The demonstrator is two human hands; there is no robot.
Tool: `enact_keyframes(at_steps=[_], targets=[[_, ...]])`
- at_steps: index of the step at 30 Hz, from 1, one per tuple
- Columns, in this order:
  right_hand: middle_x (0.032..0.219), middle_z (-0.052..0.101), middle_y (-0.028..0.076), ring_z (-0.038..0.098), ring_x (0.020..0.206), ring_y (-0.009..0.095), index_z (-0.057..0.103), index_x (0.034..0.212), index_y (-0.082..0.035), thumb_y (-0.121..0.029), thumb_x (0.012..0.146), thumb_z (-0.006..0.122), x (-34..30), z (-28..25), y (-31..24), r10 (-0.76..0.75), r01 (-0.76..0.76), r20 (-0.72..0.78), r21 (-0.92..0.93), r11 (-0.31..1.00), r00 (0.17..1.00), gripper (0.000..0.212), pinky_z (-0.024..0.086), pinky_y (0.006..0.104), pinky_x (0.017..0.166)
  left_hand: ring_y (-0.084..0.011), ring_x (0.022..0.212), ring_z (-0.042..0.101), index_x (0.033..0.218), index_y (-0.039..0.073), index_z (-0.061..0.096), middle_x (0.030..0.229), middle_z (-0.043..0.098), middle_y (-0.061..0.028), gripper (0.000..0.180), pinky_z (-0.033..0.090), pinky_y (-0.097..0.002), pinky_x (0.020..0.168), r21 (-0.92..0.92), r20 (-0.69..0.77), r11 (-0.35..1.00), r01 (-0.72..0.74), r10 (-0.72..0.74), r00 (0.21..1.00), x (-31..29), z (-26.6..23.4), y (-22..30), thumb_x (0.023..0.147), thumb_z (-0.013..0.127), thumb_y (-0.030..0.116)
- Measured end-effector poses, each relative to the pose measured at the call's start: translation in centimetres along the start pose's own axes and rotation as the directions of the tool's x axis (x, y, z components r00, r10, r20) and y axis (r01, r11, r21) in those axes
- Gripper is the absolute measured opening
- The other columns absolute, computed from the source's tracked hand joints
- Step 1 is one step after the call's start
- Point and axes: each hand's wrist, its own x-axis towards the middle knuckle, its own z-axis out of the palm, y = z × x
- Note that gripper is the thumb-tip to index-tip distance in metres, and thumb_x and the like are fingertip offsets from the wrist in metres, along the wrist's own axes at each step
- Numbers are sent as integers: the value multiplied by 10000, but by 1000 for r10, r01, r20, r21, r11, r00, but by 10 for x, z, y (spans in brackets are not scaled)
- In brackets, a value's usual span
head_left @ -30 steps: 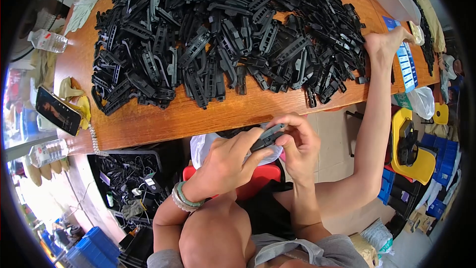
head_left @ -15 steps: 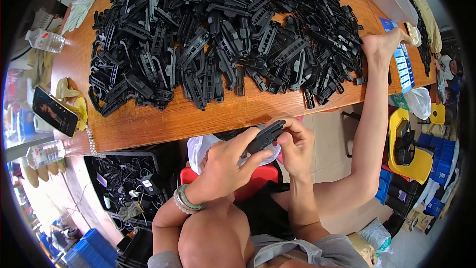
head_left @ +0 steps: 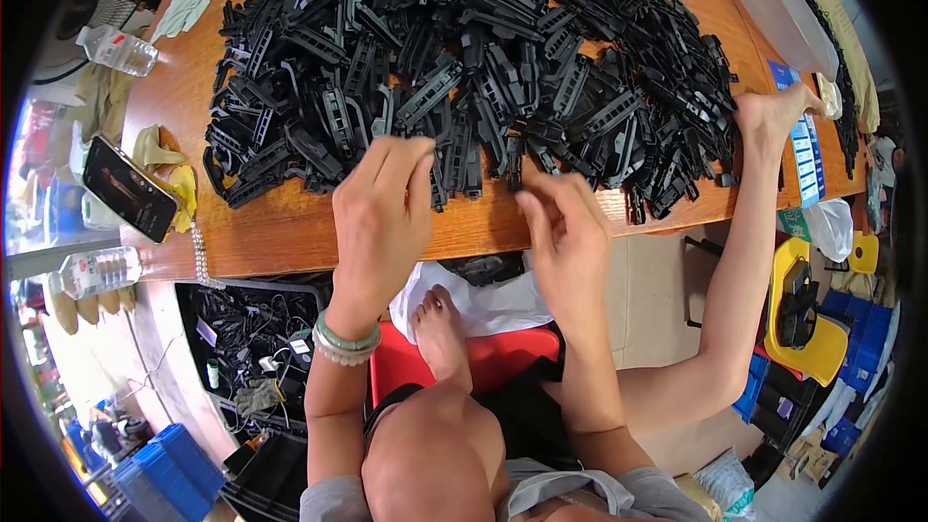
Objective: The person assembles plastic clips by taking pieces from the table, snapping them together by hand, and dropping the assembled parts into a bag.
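My left hand [head_left: 382, 222] reaches over the front of the heap of black plastic parts [head_left: 333, 106], thumb and fingertips drawn together. Whether a part is between those fingertips cannot be seen. Fingers bent and thumb apart, my right hand [head_left: 572, 251] hovers at the table's front edge with nothing visible in it. Its thumb tip is close to a small black part [head_left: 515, 159] at the near rim of the heap. The parts are mostly long, narrow and slotted.
A phone [head_left: 130, 188] leans on a yellow item at the left, near a plastic bottle [head_left: 121, 50]. Below are a white bag [head_left: 493, 304], a red stool [head_left: 387, 358] and a dark bin of parts [head_left: 251, 338]. My leg [head_left: 739, 261] rests on the table at the right.
The black part held between both hands is no longer seen in them. Both hands have parted and moved forward to the heap. The view has shifted slightly.
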Motion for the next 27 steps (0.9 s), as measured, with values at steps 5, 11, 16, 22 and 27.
enact_keyframes(at_steps=[5, 11, 16, 22, 27], targets=[[894, 514, 108, 583, 666, 332, 559, 921, -31, -135, 771, 669, 11, 11, 5, -18, 13, -11, -399, 917, 1000, 213, 436, 428, 558, -296, 666, 573, 840, 18, 572, 788, 543, -108, 67, 455, -357, 565, 146, -60, 987, -66, 76, 995, 22, 11, -10, 803, 615, 55], [924, 510, 126, 586, 663, 330, 556, 927, -31, -142, 782, 652, 0, 7, 2, 52, -49, -7, -491, 870, 999, 207, 441, 441, 548, -286, 737, 587, 771, 7, 551, 788, 548, -122, 150, 476, -370, 600, 407, 70, 905, -121, 101, 992, 53, 13, -18, 765, 639, 128], [945, 508, 126, 583, 641, 322, 564, 959, -37, -126, 801, 627, 5, 6, 0, -2, -11, -30, -442, 897, 1000, 192, 449, 421, 528, -303, 712, 598, 935, -1, 599, 806, 611, -134, 246, 476, -367, 620, 500, 61, 857, -121, 105, 993, 54, 19, -13, 738, 659, 133], [723, 566, 65, 565, 572, 120, 590, 948, 15, -17, 797, 629, -4, 0, 15, 143, -140, -115, 28, 990, 983, 158, 455, 231, 521, -147, 656, 577, 959, -10, 534, 726, 551, -65, 242, 463, -271, 537, -199, -188, 972, 129, -167, 968, 33, 5, 8, 723, 574, -42], [846, 634, 83, 606, 691, 107, 606, 1083, 17, -14, 868, 550, -19, -32, 0, 262, -207, -112, 359, 910, 958, 224, 479, 218, 597, -117, 774, 591, 1027, -28, 464, 852, 555, -62, 321, 515, -252, 623, -818, 258, 434, 379, -312, 914, 0, 11, 26, 725, 541, -105]])
